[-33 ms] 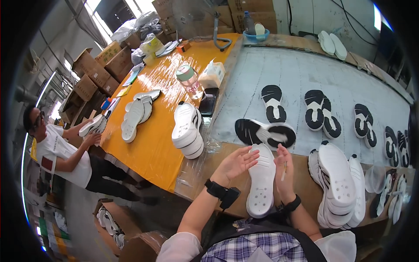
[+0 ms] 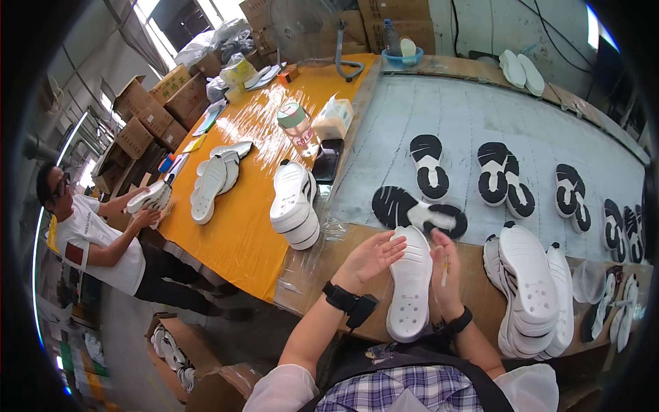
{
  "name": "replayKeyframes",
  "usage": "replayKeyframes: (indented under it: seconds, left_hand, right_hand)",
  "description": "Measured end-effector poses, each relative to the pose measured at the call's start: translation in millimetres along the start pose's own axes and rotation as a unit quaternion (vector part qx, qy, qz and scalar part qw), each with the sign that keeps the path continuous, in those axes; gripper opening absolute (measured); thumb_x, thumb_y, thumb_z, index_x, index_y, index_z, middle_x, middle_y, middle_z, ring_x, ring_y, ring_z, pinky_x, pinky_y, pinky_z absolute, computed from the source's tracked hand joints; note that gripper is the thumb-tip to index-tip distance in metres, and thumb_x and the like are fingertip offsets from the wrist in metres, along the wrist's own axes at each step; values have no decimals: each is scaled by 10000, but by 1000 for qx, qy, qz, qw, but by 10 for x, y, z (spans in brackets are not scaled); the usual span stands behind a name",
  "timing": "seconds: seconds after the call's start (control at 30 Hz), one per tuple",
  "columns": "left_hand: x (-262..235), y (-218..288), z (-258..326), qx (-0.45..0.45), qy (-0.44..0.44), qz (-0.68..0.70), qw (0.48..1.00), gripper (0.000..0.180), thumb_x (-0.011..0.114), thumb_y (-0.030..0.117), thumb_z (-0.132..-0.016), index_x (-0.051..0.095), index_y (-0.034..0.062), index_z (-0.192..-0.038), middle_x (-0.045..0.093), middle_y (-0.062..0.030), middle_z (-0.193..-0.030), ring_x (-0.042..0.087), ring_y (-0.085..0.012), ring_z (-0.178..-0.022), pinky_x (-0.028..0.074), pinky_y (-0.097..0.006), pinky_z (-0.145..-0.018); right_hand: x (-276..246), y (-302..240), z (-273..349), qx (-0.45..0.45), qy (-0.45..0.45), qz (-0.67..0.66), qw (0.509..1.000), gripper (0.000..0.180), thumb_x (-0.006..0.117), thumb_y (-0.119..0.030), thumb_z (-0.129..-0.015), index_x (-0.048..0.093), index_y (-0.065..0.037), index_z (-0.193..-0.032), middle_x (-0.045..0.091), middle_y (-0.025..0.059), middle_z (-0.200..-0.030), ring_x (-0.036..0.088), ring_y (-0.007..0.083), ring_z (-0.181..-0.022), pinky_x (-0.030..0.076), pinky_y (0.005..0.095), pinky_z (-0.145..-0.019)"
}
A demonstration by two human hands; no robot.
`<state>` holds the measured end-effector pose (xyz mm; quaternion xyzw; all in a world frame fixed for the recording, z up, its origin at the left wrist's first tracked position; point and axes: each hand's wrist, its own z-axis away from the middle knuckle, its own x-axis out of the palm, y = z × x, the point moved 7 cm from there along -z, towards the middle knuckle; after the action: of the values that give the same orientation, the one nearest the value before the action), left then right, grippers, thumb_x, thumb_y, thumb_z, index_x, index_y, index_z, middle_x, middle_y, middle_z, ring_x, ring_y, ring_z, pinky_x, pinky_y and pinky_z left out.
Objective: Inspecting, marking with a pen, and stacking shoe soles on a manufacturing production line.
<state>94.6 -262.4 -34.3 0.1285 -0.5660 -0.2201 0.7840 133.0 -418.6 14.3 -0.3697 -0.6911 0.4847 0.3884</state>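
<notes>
A white shoe sole (image 2: 410, 281) stands lengthwise before me, its toe end away from me and several small holes in its heel end. Beside its left edge is my left hand (image 2: 371, 259), fingers stretched and apart, holding nothing. My right hand (image 2: 447, 275) is along the sole's right edge, its fingers pointing up. A thin pale stick (image 2: 445, 270) shows against that palm; its ends are hard to make out. Just beyond the white sole, a black-and-white sole (image 2: 405, 206) lies crosswise at the grey surface's near edge.
Stacked white soles (image 2: 528, 288) stand at right, another stack (image 2: 295, 206) at left. More black-and-white soles (image 2: 493, 172) lie on the grey surface (image 2: 384, 117). A bottle (image 2: 298, 130), phone (image 2: 329, 161) and tissue pack (image 2: 334, 118) sit on the orange table (image 2: 240, 254). A person (image 2: 103, 240) holds soles at far left.
The crosswise black-and-white sole has shifted very slightly to the right. Both my hands and the white sole stay nearly where they were.
</notes>
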Motion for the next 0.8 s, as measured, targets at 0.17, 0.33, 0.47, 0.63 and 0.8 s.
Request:
replayKeyframes:
  seconds: [0.17,0.33,0.47,0.63,0.8]
  left_hand:
    - [-53,195,-104,86,71,-57,992,310,518,146,-872,449,9,-1143,466,-178,-1211,490,-267,-1086,418,-381,-926]
    - [-12,141,-85,50,57,-117,990,229,534,122,-865,525,24,-1072,537,-100,-1151,517,-198,-1036,429,-344,-867]
    - [-70,79,57,31,105,-210,972,198,547,137,-868,564,35,-1038,556,-52,-1144,517,-153,-1016,412,-320,-832]
    - [-63,141,307,49,123,-216,967,198,540,128,-868,565,43,-1045,565,-53,-1125,526,-151,-1007,411,-313,-837]
    - [-30,226,480,92,131,-222,962,199,529,129,-870,564,48,-1048,575,-47,-1099,526,-141,-1008,406,-301,-837]
  right_hand:
    - [-169,9,-15,-58,22,187,980,357,468,-207,-920,423,25,-1187,439,192,-1264,418,264,-1176,296,340,-993]
    - [-567,269,-545,-71,168,350,919,450,565,-227,-847,411,11,-1197,398,225,-1293,340,352,-1219,244,432,-1023]
    - [-679,609,-907,36,47,560,826,737,713,-323,-678,368,-79,-1281,342,150,-1365,244,368,-1280,182,587,-1010]
    - [-686,791,-1112,18,-89,646,758,959,800,-383,-490,356,-164,-1311,345,70,-1379,261,351,-1276,252,610,-971]
    - [-684,637,-1131,-26,-28,508,860,495,706,-354,-647,592,-94,-1052,604,111,-1032,563,345,-929,477,426,-763]
